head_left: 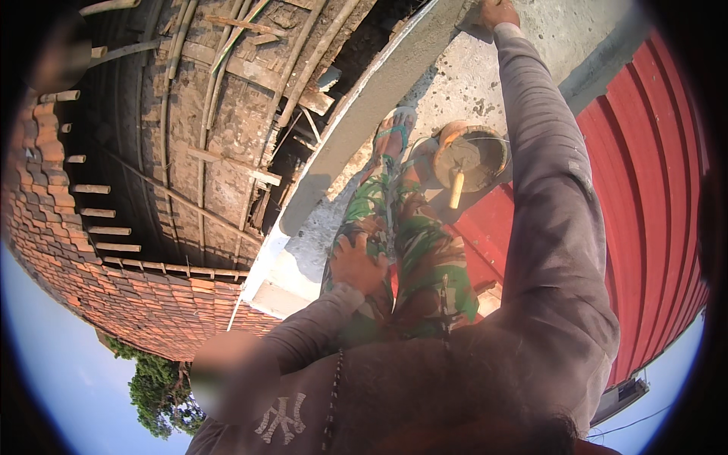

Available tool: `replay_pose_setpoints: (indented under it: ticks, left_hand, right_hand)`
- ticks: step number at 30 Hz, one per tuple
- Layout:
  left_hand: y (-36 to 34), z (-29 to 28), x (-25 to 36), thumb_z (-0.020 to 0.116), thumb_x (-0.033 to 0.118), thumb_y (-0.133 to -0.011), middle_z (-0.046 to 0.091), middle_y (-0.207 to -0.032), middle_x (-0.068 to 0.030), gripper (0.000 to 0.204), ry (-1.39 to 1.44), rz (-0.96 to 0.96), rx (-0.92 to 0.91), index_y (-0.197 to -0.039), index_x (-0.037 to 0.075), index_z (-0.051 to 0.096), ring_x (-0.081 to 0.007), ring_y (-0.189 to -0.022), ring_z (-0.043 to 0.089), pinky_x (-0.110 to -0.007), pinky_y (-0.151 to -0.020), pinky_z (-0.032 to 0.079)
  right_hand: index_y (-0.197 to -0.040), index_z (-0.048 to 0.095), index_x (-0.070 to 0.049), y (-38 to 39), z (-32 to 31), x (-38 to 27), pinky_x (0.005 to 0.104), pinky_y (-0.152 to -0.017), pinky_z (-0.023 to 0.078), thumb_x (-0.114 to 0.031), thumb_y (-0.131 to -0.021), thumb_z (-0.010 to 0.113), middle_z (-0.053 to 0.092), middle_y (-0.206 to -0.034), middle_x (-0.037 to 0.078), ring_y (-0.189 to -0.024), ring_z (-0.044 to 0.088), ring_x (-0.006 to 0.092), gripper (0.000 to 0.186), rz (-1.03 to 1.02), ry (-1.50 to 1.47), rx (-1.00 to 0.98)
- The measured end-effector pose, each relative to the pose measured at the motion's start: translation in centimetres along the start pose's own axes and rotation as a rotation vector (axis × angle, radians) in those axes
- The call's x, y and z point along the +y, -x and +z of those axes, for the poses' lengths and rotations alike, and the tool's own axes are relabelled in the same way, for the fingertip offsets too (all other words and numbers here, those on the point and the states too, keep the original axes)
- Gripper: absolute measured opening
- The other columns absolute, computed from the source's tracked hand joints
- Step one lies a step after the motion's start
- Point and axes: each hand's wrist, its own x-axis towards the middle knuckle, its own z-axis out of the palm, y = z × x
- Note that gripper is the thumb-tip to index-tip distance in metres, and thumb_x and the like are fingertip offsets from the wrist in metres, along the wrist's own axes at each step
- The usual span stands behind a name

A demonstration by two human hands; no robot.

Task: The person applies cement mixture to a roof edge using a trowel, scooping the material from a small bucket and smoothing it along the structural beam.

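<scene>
My right hand (500, 12) is at the far end of my outstretched arm, closed on a flat grey plastering trowel (476, 23) that is partly cut off by the top edge. The trowel lies against the top end of a low wall coated with smooth grey mortar (365, 114). My left hand (358, 264) rests on my knee in camouflage trousers, fingers spread, holding nothing. Between my feet and my right arm stands a bucket (502, 155) with grey mortar (472, 158) in it. A second trowel's pale wooden handle (456, 189) sticks out over the bucket's near rim.
Left of the wall is a drop beside an open roof frame with bamboo poles (205, 114). Orange roof tiles (144, 303) spread below it. Red corrugated roofing (644, 182) lies to the right. My sandalled foot (394, 133) stands on the rough concrete ledge (462, 87).
</scene>
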Motion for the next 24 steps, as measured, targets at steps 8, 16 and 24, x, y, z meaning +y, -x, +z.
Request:
replay_pose_setpoints:
  ticks: [8,16,24]
  left_hand:
    - [0.3,-1.2,1.8,0.067,0.050,-0.086,0.049,-0.138,-0.0289,0.071,-0.082,0.017,-0.035,-0.142,0.009,0.050,-0.0472,-0.123,0.056,-0.054,-0.101,0.049]
    - [1.2,-0.1,2.1,0.063,0.054,-0.089,0.044,-0.147,-0.0345,0.076,-0.160,-0.004,-0.092,-0.148,0.009,0.047,-0.0497,-0.132,0.051,-0.052,-0.109,0.045]
    - [2.3,-1.7,2.1,0.059,0.061,-0.090,0.043,-0.152,-0.0299,0.084,-0.185,-0.014,-0.207,-0.153,0.008,0.043,-0.0468,-0.139,0.047,-0.051,-0.113,0.042]
  right_hand:
    - [-0.118,0.053,0.002,24.4,7.9,-5.5,0.0518,-0.104,0.043,-0.029,-0.097,0.062,0.063,-0.117,0.030,-0.117,0.057,0.0482,0.039,0.155,-0.217,-0.227]
    - [-0.121,0.051,0.003,35.9,2.1,-1.7,0.0542,-0.099,0.045,-0.029,-0.096,0.066,0.062,-0.113,0.032,-0.113,0.056,0.0494,0.043,0.343,-0.413,-0.171]
    - [-0.125,0.051,0.001,35.2,-11.6,16.9,0.0499,-0.109,0.041,-0.021,-0.086,0.069,0.064,-0.125,0.029,-0.123,0.057,0.0453,0.048,0.595,-0.063,-0.201]
